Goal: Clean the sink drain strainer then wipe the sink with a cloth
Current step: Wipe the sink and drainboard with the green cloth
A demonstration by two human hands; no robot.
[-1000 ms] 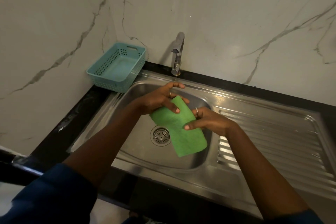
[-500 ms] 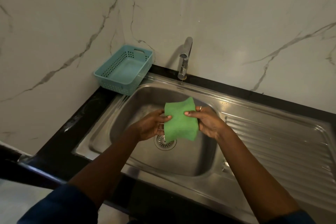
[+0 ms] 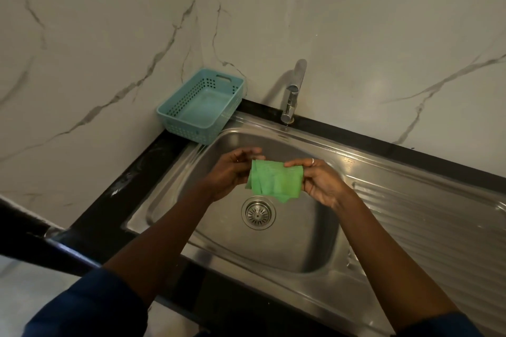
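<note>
The green cloth is in the middle of the frame, held up over the bowl of the sink, above the drain strainer, and it does not seem to touch either. It looks thin, soft and light. It is folded over on itself, with a loose corner drooping at its lower edge. It will likely sag and crumple rather than keep a shape, and if damp it may cling to the steel. The best hold is probably at the side edges, or bunched in a palm so a flat pad faces the sink. The left hand has its fingers curled and pinches the cloth's left edge; its upper fingertips are blurred. The right hand pinches the right edge between thumb and forefinger. The hands are apart, one at each side, with the cloth spread between them. A blue basket sits on the counter at the upper left, near the tap
</note>
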